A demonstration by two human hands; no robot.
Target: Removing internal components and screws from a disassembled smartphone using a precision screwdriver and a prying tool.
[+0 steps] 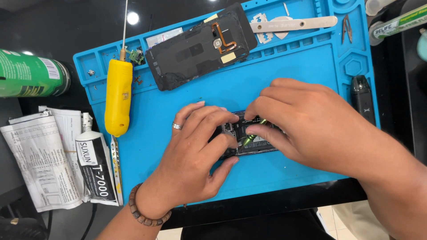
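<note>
Two bare hands meet at frame centre: the left hand with fingers curled downward, the right hand pinching, fingertips nearly touching.
</note>
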